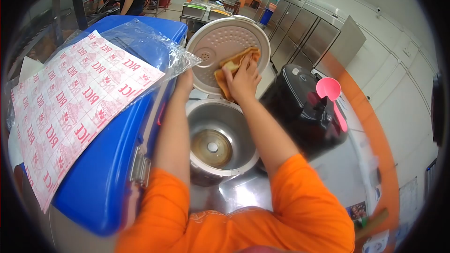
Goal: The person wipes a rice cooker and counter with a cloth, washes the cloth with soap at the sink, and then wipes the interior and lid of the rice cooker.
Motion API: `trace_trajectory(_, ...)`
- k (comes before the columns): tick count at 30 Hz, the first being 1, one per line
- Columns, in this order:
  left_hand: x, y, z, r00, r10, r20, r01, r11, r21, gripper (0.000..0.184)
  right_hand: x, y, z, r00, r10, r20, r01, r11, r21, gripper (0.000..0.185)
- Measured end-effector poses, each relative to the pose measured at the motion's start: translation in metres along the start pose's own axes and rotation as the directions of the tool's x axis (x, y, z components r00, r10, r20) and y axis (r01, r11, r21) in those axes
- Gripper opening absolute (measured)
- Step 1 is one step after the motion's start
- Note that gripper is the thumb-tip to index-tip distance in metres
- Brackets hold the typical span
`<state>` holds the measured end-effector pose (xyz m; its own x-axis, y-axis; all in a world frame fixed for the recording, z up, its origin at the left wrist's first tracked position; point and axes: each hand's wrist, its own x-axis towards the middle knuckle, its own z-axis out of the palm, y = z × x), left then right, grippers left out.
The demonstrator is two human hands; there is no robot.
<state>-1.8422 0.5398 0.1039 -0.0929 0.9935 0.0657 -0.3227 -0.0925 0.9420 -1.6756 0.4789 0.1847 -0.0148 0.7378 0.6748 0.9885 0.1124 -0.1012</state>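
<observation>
Apparently, in the head view, the lid (pixel 204 41) is kept raised at upper centre, behind the cooker (pixel 209 118), so its inner face can be reached; there the cloth (pixel 236 59) is pressed under the right hand (pixel 244 79), fingers slightly spread. The left hand's (pixel 185 81) fingers are hidden near the lid's left edge; its grip cannot be told.

The bright orange shirt (pixel 225 234) has short sleeves (pixel 311 199) that leave both forearms (pixel 272 131) bare.

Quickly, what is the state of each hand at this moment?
Left hand: near the edge of the lid; fingers hidden, so its grip cannot be told.
Right hand: holding a brown cloth against the lid's inner side.
</observation>
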Motion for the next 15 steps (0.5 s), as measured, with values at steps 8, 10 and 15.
trace_trajectory(8, 0.002, 0.001, -0.001, 0.999, -0.05, -0.009, 0.05, 0.999, -0.007, 0.078, -0.012, 0.005, 0.022, 0.995, 0.082, -0.057, -0.078, 0.995, 0.069, 0.094)
trace_trajectory(10, 0.013, -0.009, -0.001, 0.999, 0.035, -0.01, -0.035, 0.999, -0.021, 0.08, 0.02, -0.013, 0.007, 0.975, 0.155, -0.158, -0.112, 0.961, 0.253, 0.095)
trace_trajectory(15, -0.003, 0.009, 0.001, 0.996, -0.084, 0.04, 0.085, 0.996, -0.036, 0.088, 0.036, -0.027, 0.001, 0.93, -0.231, -0.286, 0.26, 0.963, 0.069, 0.094)
